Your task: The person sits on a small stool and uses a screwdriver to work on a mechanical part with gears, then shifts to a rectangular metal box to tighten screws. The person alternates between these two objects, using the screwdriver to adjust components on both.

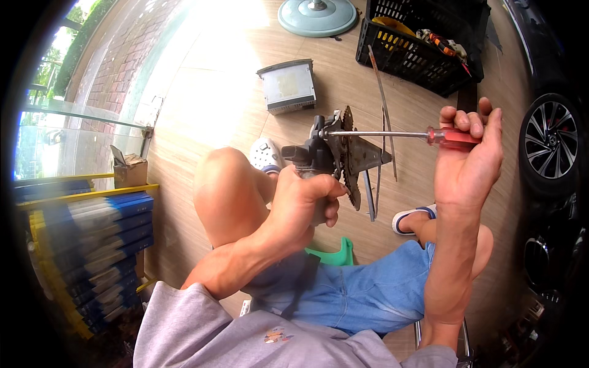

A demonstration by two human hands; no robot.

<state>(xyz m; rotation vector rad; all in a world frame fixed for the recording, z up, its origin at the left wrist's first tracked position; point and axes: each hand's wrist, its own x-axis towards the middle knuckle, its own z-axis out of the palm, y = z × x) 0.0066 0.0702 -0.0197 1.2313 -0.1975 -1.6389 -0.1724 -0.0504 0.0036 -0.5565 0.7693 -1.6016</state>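
My left hand [300,199] is wrapped around the body of a dark tool [304,155], which has a toothed metal disc [351,165] at its side. A dark tapered plate [371,154] sticks out beyond the disc. In my right hand [469,162] is a screwdriver [453,138] with a clear red handle, its fingers curled over the grip. The long shaft lies nearly level and points left. Its tip meets the upper part of the tool by the disc; whether it sits in a screw is too small to tell.
Thin metal rods [381,101] appear beyond the tool. A boxy metal unit [288,87] lies on the floor ahead, near a pale blue round base [317,18] and a black crate [423,58] of tools. A green stool [339,253] shows below; stacked packs [92,245] stand left, a car wheel [550,136] right.
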